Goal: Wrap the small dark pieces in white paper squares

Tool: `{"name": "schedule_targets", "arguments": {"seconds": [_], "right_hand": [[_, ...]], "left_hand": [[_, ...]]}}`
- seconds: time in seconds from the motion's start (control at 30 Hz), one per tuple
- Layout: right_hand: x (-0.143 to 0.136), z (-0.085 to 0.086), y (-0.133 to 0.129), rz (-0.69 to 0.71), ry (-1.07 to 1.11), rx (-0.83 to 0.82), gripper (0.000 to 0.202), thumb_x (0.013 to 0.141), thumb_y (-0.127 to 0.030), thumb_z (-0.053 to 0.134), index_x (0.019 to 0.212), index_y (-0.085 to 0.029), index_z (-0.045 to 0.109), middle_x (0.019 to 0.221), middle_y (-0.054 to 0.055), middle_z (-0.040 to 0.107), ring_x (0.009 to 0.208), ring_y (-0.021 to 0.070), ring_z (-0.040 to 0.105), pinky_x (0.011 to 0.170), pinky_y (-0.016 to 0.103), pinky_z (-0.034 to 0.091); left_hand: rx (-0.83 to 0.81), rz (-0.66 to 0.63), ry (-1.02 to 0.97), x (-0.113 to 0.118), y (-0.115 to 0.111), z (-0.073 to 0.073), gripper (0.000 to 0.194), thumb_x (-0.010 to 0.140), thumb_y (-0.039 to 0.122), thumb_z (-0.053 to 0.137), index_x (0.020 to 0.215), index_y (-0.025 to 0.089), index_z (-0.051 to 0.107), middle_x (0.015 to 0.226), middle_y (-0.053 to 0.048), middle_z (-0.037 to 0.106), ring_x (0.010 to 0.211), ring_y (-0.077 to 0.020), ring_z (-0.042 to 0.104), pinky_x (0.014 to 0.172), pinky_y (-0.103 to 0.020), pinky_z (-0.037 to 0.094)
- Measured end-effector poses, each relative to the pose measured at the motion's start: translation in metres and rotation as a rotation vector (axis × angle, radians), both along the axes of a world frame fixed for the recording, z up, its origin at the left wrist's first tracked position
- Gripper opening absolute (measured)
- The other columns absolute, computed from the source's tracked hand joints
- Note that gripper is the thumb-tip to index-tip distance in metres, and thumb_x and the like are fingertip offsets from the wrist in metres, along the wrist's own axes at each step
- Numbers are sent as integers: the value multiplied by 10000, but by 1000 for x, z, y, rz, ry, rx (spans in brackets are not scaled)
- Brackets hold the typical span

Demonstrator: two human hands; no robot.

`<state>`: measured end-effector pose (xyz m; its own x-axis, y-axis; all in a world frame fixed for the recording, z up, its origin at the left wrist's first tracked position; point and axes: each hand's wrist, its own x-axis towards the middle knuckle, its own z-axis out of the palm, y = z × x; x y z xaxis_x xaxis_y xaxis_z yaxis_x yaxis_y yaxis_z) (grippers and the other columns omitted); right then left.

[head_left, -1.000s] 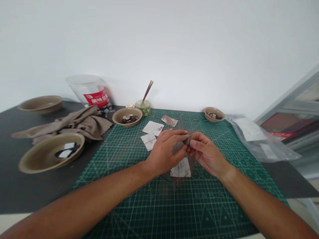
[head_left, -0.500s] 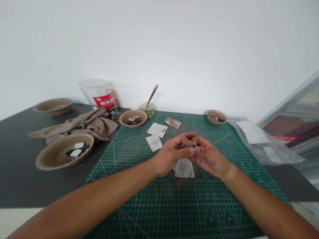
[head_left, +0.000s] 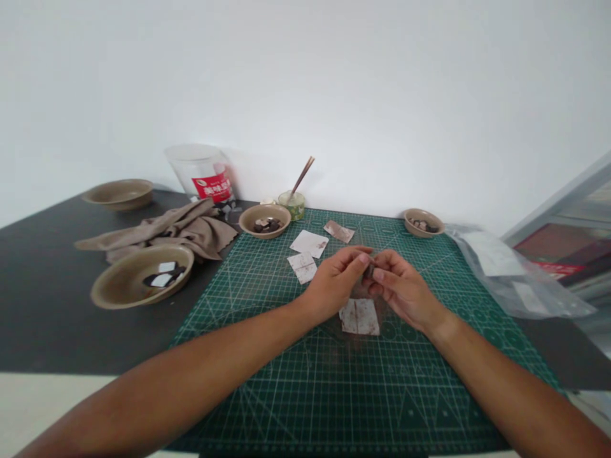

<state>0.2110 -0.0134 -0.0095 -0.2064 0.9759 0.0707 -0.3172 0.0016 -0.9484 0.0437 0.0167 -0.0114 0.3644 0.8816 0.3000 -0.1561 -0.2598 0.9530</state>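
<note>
Green gridded mat (head_left: 334,388), white wall (head_left: 334,95) behind. Left hand (head_left: 337,280) and right hand (head_left: 401,289): fingers drawn together, jointly pinching small dark piece (head_left: 369,270) (mostly hidden) over the mat, near stained white square (head_left: 360,317).

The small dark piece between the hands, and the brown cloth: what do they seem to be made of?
Small dark piece: perhaps clay or stone, by its dull brown surface; mostly hidden, so uncertain. Brown cloth: probably soft, matt fabric, as its loose folds and zigzag edge suggest.

Small piece (head_left: 369,271), grey-brown, between the hands (head_left: 337,280). Mat (head_left: 344,394) beneath the hands, green with white grid lines. Cloth (head_left: 191,232) left of the hands, greyish brown.
</note>
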Motion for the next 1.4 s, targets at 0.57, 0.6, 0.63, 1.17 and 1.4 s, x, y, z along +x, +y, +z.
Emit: {"name": "schedule_targets", "arguments": {"seconds": [0.57,0.6,0.63,1.17,1.4], "right_hand": [[2,-8,-1,-178,-140,201,243,840,-359,774,990,-288,597,900,-28,629,817,150,603,755,287,515],[2,-7,-1,-172,-135,204,236,843,-357,771,982,-285,595,909,-27,630,823,149,603,761,287,514],[1,-6,0,-165,-129,207,226,848,-353,766,972,-283,592,918,-27,629,828,147,602,764,285,512],[-4,1,-2,-272,-182,313,177,849,-298,778,925,-244,628,902,-18,636,786,135,560,726,273,464],[-6,-2,-5,-95,-8,219,222,817,-328,811,930,-232,647,847,-25,670,773,128,636,737,271,531]], "left_hand": [[-91,-193,-173,-1,0,-5,291,839,320,774,1091,196,698,942,-22,690,880,-155,644,809,-288,515],[-104,-192,-186,-1,0,-5,285,841,320,770,1089,197,702,948,-24,697,883,-157,648,813,-289,515],[-108,-187,-191,-1,0,-4,285,845,322,765,1094,197,706,956,-27,705,889,-160,652,819,-293,516],[231,63,48,-1,-2,-3,192,960,286,589,1098,187,679,1034,-38,712,947,-163,665,846,-283,527],[312,111,177,-4,-7,5,203,986,334,550,902,175,645,837,2,671,759,-124,620,681,-231,487]]}}
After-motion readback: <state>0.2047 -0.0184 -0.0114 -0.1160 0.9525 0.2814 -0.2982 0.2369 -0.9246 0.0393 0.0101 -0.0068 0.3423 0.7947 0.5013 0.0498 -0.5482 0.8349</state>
